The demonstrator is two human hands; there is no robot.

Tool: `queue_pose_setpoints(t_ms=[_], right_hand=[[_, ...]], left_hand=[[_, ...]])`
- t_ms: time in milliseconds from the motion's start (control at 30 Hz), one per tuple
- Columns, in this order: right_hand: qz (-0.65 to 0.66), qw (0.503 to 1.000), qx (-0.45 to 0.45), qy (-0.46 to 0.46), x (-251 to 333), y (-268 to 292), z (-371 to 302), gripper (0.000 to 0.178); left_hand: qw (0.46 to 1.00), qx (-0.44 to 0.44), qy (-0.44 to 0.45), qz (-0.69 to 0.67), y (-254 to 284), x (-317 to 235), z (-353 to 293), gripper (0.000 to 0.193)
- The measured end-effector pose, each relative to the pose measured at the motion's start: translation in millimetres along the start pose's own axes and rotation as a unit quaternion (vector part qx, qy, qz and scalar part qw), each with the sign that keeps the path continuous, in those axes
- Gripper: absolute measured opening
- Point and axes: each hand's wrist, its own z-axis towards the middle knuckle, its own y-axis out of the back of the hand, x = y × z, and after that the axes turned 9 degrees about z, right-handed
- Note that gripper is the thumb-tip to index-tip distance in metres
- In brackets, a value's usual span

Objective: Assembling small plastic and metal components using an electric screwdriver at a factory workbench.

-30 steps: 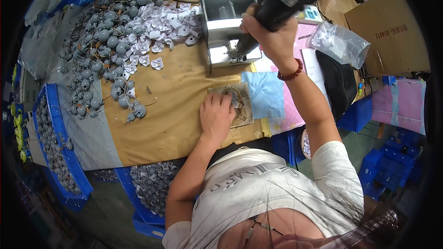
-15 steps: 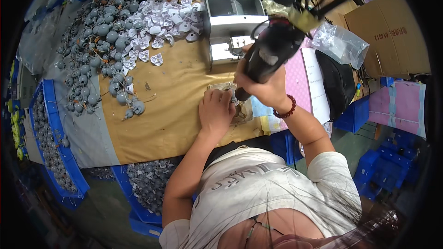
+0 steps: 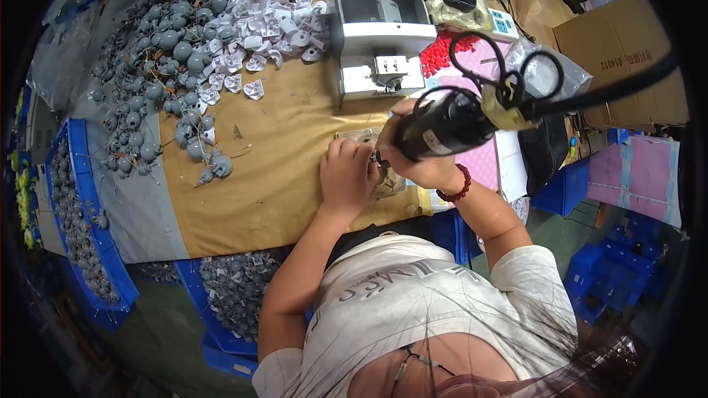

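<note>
My right hand point(image 3: 424, 166) is wrapped round a black electric screwdriver point(image 3: 439, 127) with a thick looped cord. The driver leans, its back end up to the right and its tip down beside my left fingers. My left hand point(image 3: 346, 175) is closed, its fingertips pressed together over a small worn block point(image 3: 387, 184) on the table. Whatever those fingertips pinch is mostly hidden; only a small dark bit shows between the two hands.
A grey-and-white machine point(image 3: 380, 33) stands behind my hands. Grey ball-shaped parts with wires point(image 3: 173, 51) and white plastic pieces point(image 3: 276, 26) heap up on the left. Red pieces point(image 3: 442, 53) lie right of the machine. Blue bins point(image 3: 96, 221) flank the table, and a cardboard box point(image 3: 616, 51) sits right.
The screwdriver has tipped over to a flatter angle, its back end lower and its tip close to my left fingers. The red pieces have come into sight. My left hand has barely moved.
</note>
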Motion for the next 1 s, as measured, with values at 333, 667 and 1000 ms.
queue_pose_setpoints(t_ms=[333,667,1000], right_hand=[[0.103,0.988,0.100,0.053,-7.9,3.7,-9.5,0.047],[0.121,0.988,0.067,0.065,-20.2,0.9,-20.3,0.049],[-0.040,0.943,-0.306,-0.120,-14.8,65.6,16.2,0.041]], left_hand=[[0.998,0.036,-0.004,-0.058,12.7,4.1,6.5,0.042],[0.997,0.051,0.008,-0.053,12.5,3.1,6.8,0.040],[0.996,0.028,0.030,-0.084,4.9,-0.2,1.7,0.037]])
